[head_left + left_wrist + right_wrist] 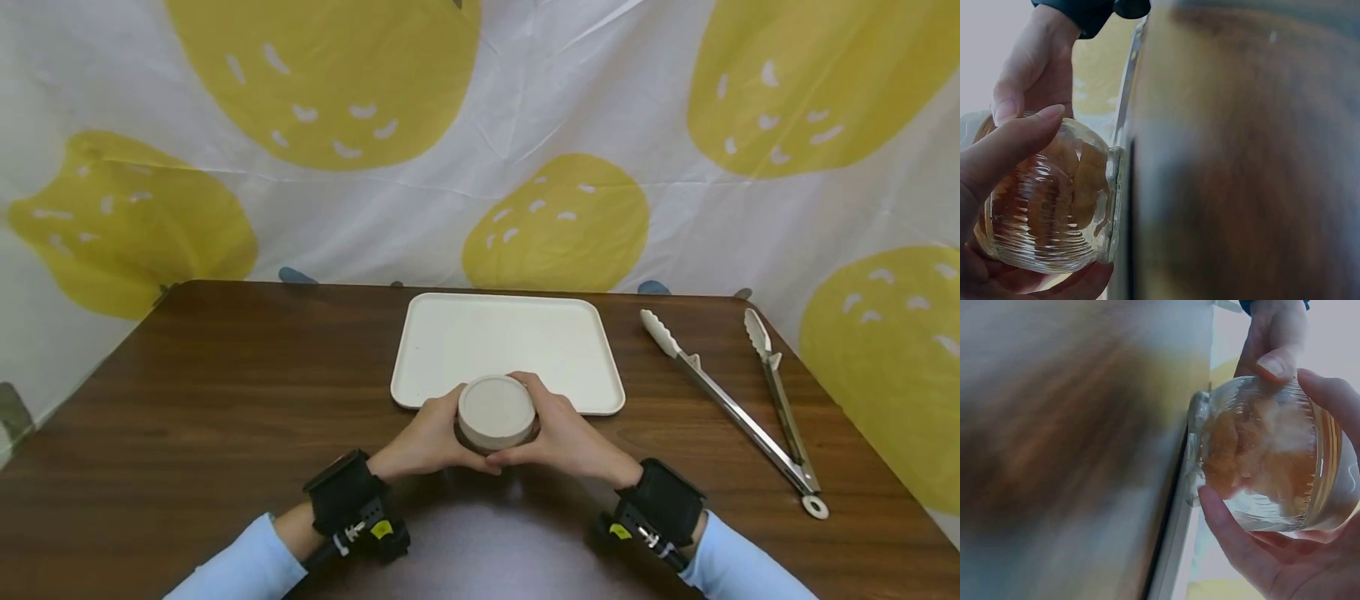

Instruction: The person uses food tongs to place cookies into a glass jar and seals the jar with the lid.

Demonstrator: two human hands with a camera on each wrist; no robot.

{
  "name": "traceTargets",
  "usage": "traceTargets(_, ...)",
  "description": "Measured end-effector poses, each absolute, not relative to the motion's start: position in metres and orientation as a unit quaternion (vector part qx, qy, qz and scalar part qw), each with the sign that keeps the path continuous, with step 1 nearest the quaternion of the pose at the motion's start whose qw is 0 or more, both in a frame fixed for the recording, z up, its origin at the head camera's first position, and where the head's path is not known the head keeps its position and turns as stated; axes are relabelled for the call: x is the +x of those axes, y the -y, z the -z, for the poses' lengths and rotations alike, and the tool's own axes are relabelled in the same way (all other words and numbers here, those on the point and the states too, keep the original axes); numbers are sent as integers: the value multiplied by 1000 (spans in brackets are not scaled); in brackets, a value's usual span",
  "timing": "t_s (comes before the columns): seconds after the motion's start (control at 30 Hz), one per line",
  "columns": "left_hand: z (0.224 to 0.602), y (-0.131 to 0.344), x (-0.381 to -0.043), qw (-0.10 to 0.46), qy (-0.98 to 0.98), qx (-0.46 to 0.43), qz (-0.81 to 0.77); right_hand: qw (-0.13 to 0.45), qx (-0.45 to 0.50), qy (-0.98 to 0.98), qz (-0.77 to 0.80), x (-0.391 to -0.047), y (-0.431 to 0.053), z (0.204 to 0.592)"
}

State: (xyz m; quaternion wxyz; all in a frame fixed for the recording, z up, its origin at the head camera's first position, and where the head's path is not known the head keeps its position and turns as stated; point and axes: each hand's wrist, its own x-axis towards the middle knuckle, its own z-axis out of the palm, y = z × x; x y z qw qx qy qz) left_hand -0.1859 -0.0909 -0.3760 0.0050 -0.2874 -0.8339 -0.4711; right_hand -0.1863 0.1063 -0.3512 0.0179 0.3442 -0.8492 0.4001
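A clear ribbed glass jar (1260,462) with a pale beige lid (497,410) is upright between both hands, at the near edge of a white tray (510,342). My left hand (429,435) grips its left side, thumb across the near face. From the right, my right hand (566,437) grips it the same way, and the two thumb tips meet in front. In the left wrist view the jar (1054,206) shows fingers through its glass. Its foot is close to the table in both wrist views.
Long metal tongs (738,408) with pale tips lie spread on the right of the brown wooden table (225,392). Behind the table hangs a white cloth (360,225) with yellow lemon shapes. Black camera straps circle both wrists.
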Motion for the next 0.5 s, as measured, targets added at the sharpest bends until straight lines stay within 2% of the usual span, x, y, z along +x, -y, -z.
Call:
traceTargets(0.23, 364, 126, -191, 46, 852, -244, 462, -11, 362, 823, -437, -207, -70, 348)
traceTargets(0.37, 356, 147, -195, 69, 871, -194, 447, -41, 375, 799, -467, -221, -46, 343)
traceTargets(0.5, 351, 168, -201, 97, 889, -142, 425, -42, 381, 790, -479, -232, -20, 339)
